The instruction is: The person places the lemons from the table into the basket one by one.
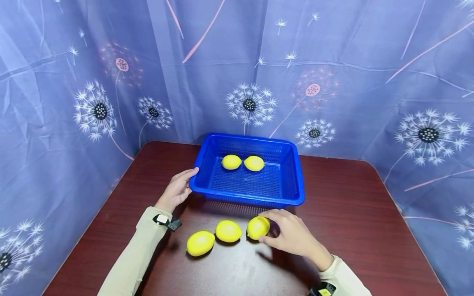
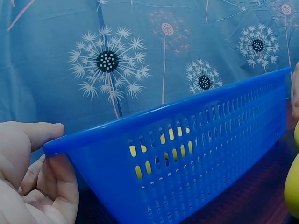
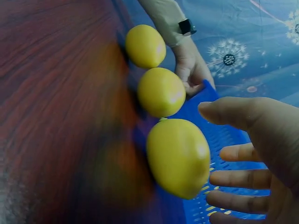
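Blue dandelion-print curtain [image 1: 207, 102] behind a dark red wood-grain table [image 1: 340, 197]. Blue basket [image 1: 299, 176] near the far edge, long axis left-right. Left hand [image 1: 177, 190] pinches its left rim, thumb on top. Right hand [image 1: 290, 232]: thumb and fingers spread around the right lemon [image 1: 256, 228], not closed; contact cannot be told. That lemon lies on the table before the basket, long axis roughly along the row, nubbed end toward the middle lemon [image 1: 228, 231], which lies near left-right. Left lemon [image 1: 200, 243]: axis slants, right end farther away. Inside basket: two lemons [image 1: 231, 162], tip facing tip.
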Available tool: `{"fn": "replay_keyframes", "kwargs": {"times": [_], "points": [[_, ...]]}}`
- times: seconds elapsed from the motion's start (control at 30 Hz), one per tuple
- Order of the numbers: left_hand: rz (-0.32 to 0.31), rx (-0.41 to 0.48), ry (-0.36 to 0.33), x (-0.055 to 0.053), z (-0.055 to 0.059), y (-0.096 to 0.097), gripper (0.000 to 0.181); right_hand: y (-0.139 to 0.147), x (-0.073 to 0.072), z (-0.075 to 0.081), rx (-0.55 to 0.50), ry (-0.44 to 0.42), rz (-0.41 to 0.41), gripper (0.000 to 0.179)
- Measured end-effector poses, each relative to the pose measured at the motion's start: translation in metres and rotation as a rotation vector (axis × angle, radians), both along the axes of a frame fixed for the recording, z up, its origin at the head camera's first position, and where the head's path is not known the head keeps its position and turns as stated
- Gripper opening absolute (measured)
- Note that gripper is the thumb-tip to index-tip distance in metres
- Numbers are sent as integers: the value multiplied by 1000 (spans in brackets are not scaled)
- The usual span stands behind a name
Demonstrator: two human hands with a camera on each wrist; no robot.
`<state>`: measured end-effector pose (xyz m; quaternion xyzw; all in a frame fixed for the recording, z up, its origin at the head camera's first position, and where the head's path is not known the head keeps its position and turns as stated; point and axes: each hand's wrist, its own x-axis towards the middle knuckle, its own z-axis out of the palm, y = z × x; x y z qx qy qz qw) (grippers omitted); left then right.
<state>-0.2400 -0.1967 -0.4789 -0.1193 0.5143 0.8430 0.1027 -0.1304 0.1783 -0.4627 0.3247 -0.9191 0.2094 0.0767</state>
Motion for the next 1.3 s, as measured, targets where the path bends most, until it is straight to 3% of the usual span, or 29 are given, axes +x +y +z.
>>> {"fn": "replay_keyframes", "kwargs": {"times": [0.67,0.97,1.3], "points": [[-3,-7,-19,0,0,2,5,-12,-9,-19,120,1,-36,67],[-2,-8,-12,-1,0,1,6,-12,-14,-25,95,73,-30,65],[-11,-7,-7,-2,2,1,6,-10,-8,-24,35,133,-23,67]]}}
